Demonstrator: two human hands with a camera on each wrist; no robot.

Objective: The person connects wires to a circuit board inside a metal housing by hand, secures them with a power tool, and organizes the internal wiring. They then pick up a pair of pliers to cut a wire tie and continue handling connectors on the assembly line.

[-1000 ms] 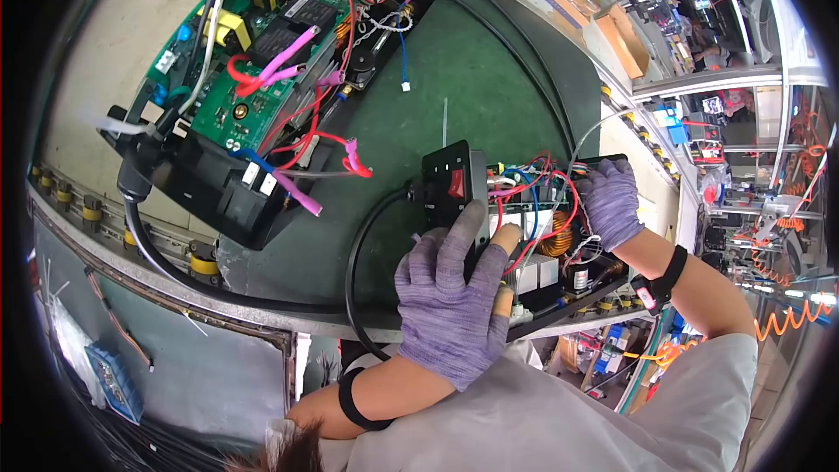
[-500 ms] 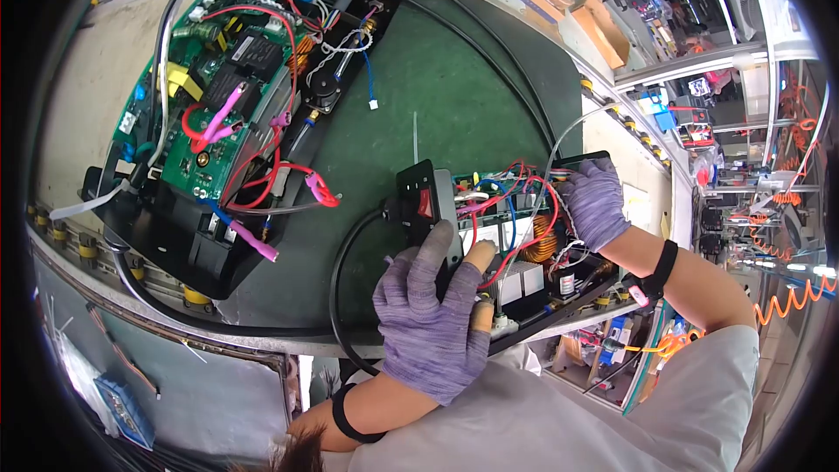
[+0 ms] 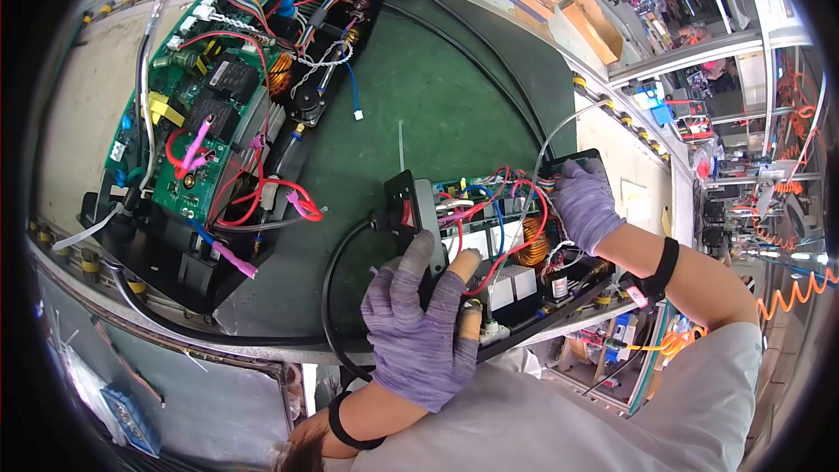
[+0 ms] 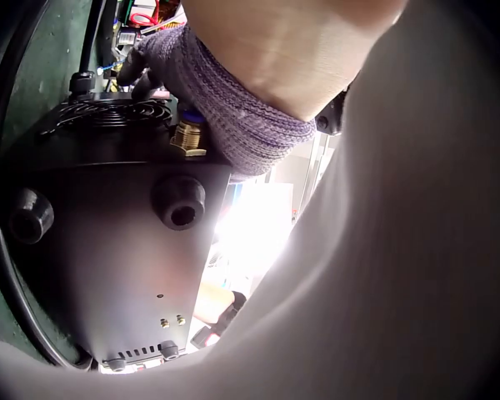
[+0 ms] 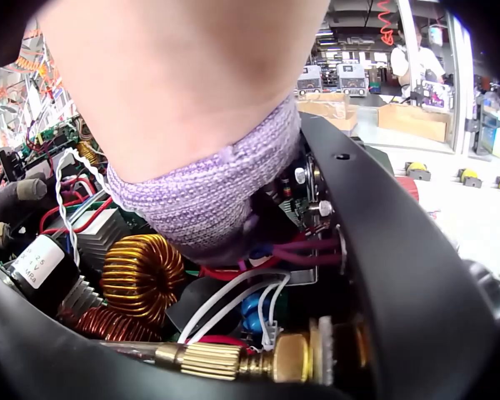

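Note:
An open electronic unit (image 3: 511,249) with a black case, copper coil, heat sinks and red wires lies near the bench's front edge. My left hand (image 3: 419,332), in a purple knit glove, grips its left end around the switch panel (image 3: 404,205). At its right end, my gloved right hand (image 3: 590,205) holds the end panel (image 3: 572,160), its fingertips mostly hidden. The left wrist view shows the case underside (image 4: 108,258) with rubber feet, and a brass fitting (image 4: 188,136) beside the glove. A toroidal coil (image 5: 143,277) sits below the right cuff in the right wrist view.
A larger open unit (image 3: 201,149) with pink-sleeved wires stands on the green mat (image 3: 428,79) at left. Black cables (image 3: 476,44) cross the mat. Cardboard boxes (image 3: 590,26) stand at the back right. Rollers (image 3: 89,258) line the bench edge.
The bench, both units and my hands have shifted left in the head view, the larger unit also turning slightly. Both hands keep their places at the ends of the smaller unit.

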